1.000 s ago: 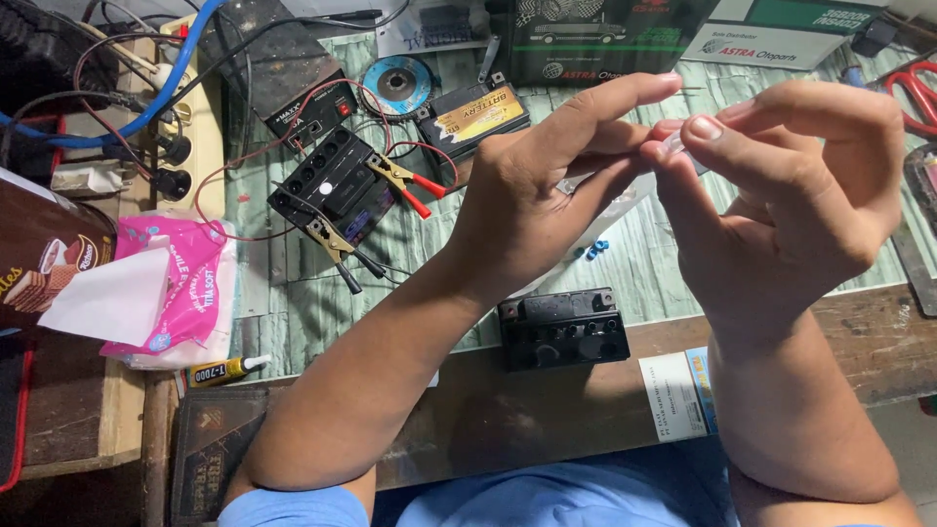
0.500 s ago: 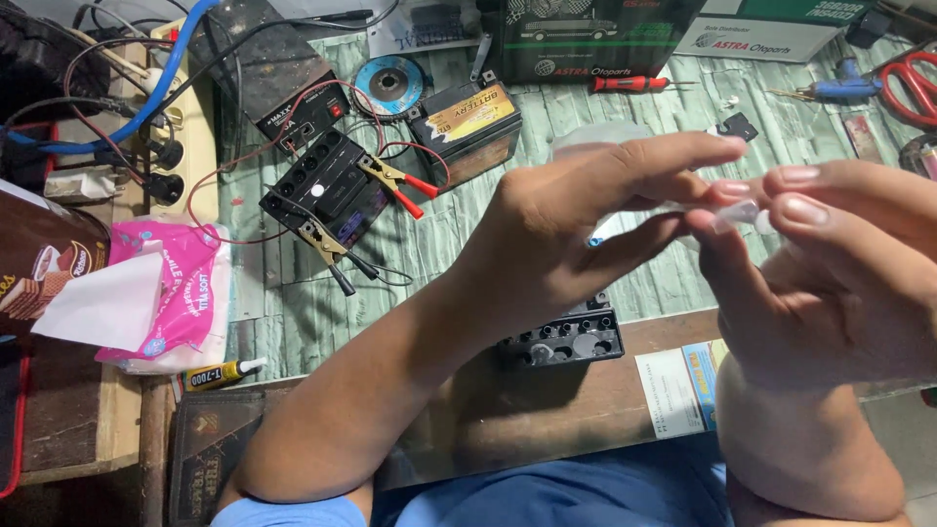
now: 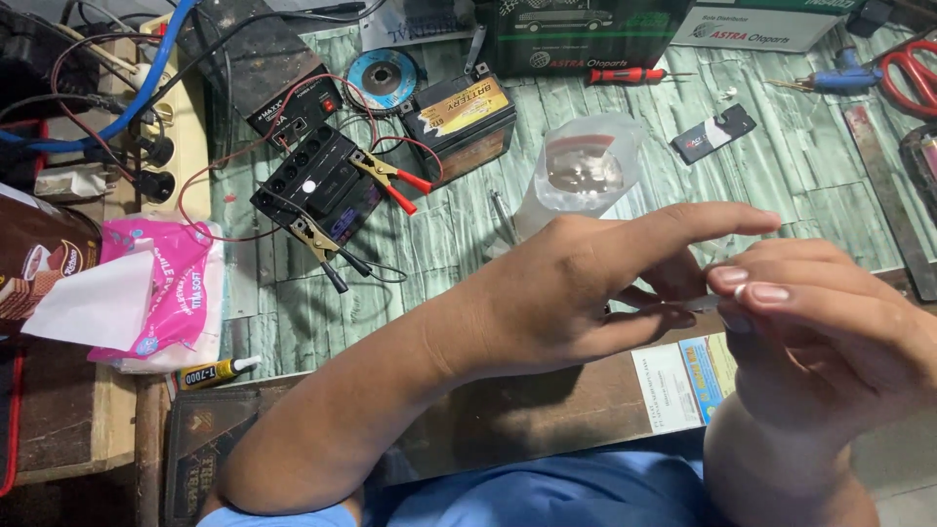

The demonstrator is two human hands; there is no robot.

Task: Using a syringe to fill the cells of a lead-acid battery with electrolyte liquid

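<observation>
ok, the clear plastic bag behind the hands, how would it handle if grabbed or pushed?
The clear plastic bag looks thin and crumpled, so probably floppy and light. It seems to hold small pieces that would likely shift. Its glossy film may slip. The left hand and right hand are not touching it.

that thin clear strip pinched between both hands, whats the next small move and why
Probably a gentle pull apart or peel. The left hand and right hand both pinch the thin clear strip at their fingertips, held above the bench; what it is stays too small to tell.
</observation>
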